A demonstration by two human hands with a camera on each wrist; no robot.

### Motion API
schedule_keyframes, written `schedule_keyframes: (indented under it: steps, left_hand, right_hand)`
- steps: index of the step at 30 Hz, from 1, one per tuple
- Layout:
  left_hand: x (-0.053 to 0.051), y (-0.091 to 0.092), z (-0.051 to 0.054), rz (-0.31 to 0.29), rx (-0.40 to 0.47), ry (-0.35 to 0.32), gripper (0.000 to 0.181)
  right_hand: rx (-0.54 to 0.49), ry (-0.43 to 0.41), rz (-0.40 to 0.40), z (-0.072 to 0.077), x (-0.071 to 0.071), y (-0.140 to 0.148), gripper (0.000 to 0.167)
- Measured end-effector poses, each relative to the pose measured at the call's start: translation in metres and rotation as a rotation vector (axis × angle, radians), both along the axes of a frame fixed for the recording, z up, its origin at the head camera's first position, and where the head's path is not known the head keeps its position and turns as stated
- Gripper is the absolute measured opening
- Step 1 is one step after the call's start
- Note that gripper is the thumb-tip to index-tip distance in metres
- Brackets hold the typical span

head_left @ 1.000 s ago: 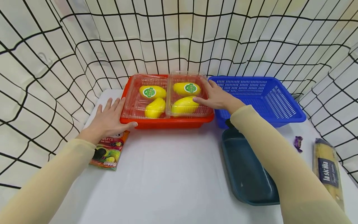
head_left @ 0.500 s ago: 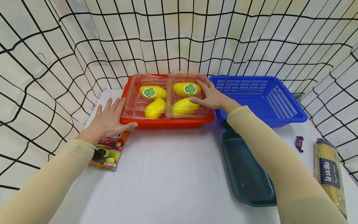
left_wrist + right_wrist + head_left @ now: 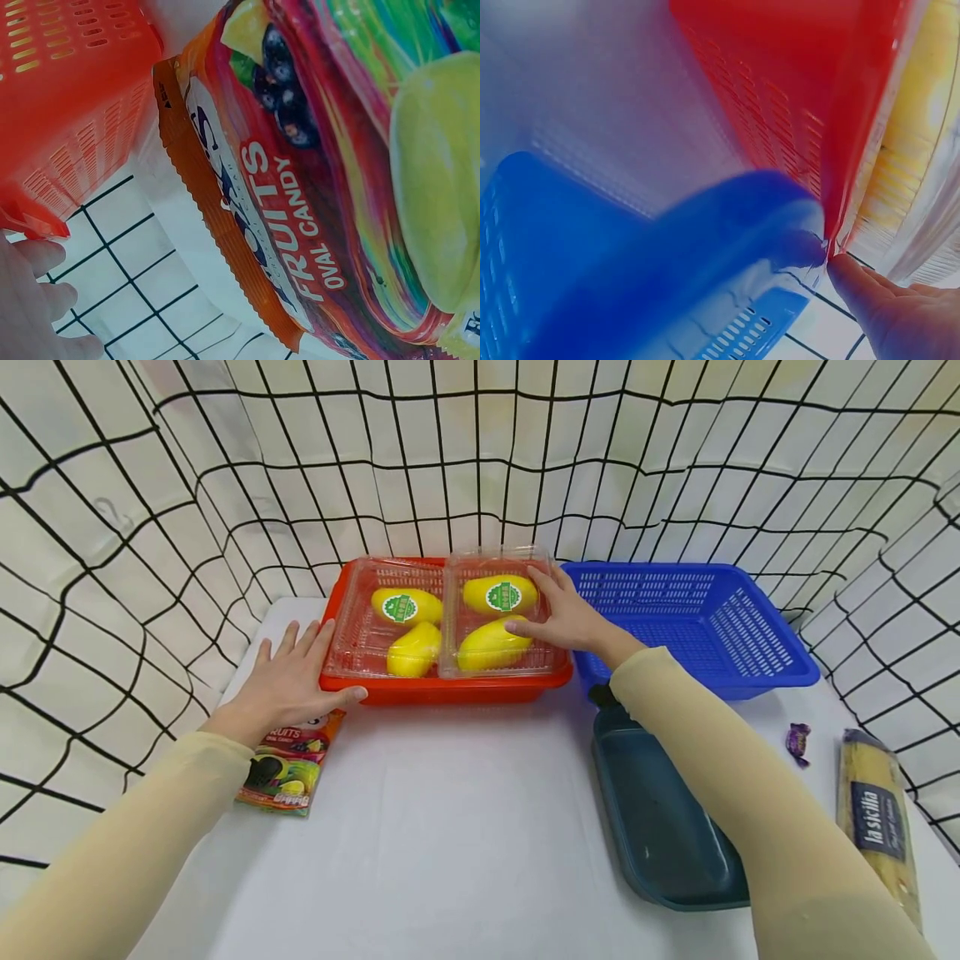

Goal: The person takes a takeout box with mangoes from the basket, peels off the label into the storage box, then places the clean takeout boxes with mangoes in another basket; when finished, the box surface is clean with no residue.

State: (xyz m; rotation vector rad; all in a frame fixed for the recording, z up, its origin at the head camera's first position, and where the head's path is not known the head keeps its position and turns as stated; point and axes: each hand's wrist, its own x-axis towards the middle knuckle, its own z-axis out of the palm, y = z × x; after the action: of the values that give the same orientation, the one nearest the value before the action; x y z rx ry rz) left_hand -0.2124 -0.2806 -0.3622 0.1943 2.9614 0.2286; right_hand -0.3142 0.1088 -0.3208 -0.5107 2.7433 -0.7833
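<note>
Two clear plastic boxes, each with two yellow mangoes inside, sit side by side in the red basket (image 3: 442, 693). My right hand (image 3: 570, 614) grips the right box (image 3: 491, 664), thumb and fingers spread over its right end; the box stands slightly higher than the left box (image 3: 360, 647). In the right wrist view, my right hand (image 3: 900, 315) is at the edge between box and basket. My left hand (image 3: 288, 672) lies with straight fingers against the red basket's left rim. Below it is a fruit candy bag (image 3: 292, 768), large in the left wrist view (image 3: 285, 187).
A blue basket (image 3: 780, 635) stands right of the red one, close beside it. Nearer is a dark teal tray (image 3: 660, 827), partly under my right sleeve. Further right lie a purple wrapped sweet (image 3: 798, 743) and a pasta pack (image 3: 877, 818). Black wire mesh (image 3: 480, 464) encloses the table.
My right hand has moved a little left and further onto the right box. That box has shifted slightly left and up. The left hand stays at the basket rim.
</note>
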Motion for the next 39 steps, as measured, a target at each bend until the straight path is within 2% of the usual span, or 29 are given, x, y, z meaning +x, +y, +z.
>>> schedule_keyframes:
  steps: [5,8,11,13,16,19,28,39]
  left_hand:
    - [0.000,-0.001,0.001,-0.002,0.002,-0.002,0.116]
    - [-0.001,-0.001,0.001,-0.001,0.003,-0.005,0.116]
    - [-0.001,-0.001,0.002,0.000,0.001,-0.008,0.115]
    - [-0.001,-0.001,0.002,0.000,-0.001,-0.008,0.115]
    - [-0.002,-0.001,0.002,-0.001,-0.005,-0.006,0.115]
    - [-0.002,-0.001,0.003,-0.003,-0.004,-0.006,0.115]
    - [-0.002,-0.001,0.002,0.000,-0.010,-0.013,0.116]
    - [-0.002,0.001,0.002,-0.007,-0.005,-0.014,0.115]
  right_hand:
    - [-0.058,0.010,-0.035,0.002,0.001,-0.003,0.107]
    - [-0.120,-0.023,-0.112,0.005,0.001,-0.005,0.113]
    - [-0.150,-0.094,-0.207,0.010,0.002,-0.006,0.116]
    - [-0.161,-0.145,-0.253,0.012,0.003,-0.006,0.110]
    - [-0.216,-0.191,-0.276,0.012,0.003,-0.008,0.096]
    - [-0.276,-0.211,-0.275,0.010,0.002,-0.007,0.086]
    - [-0.431,-0.239,-0.200,0.005,0.003,-0.007,0.095]
    - [-0.616,-0.257,-0.191,0.011,0.008,-0.013,0.095]
